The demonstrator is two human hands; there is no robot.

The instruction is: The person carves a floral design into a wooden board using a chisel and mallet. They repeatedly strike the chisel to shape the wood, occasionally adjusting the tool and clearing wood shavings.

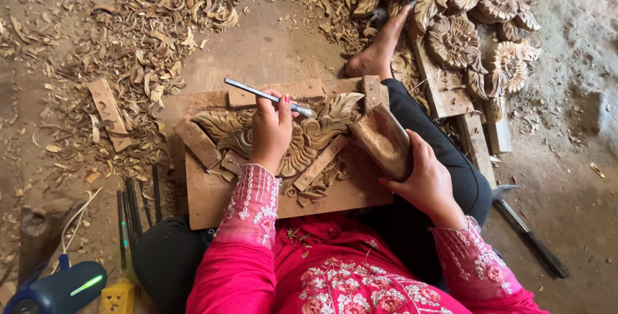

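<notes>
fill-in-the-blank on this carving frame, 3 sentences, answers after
1. The left hand grips a metal ____ over the leaf carving.
2. The right hand holds a wooden ____ .
3. The board rests on the person's ____ .

Missing words: chisel; mallet; lap

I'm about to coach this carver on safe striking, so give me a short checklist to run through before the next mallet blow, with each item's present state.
1. Left hand grips the chisel firmly: ok, fingers wrapped around its shaft.
2. Chisel tip on the carving: cannot tell, the hand hides the tip.
3. Right hand holds the wooden mallet: ok, gripped at its lower end.
4. Carving fixed to the board: ok, wooden strips sit against its edges.
5. Board steady: cannot tell, it rests across the person's lap.
6. Bare foot out of the chisel's line: ok, it lies beyond the board's far edge.
</notes>
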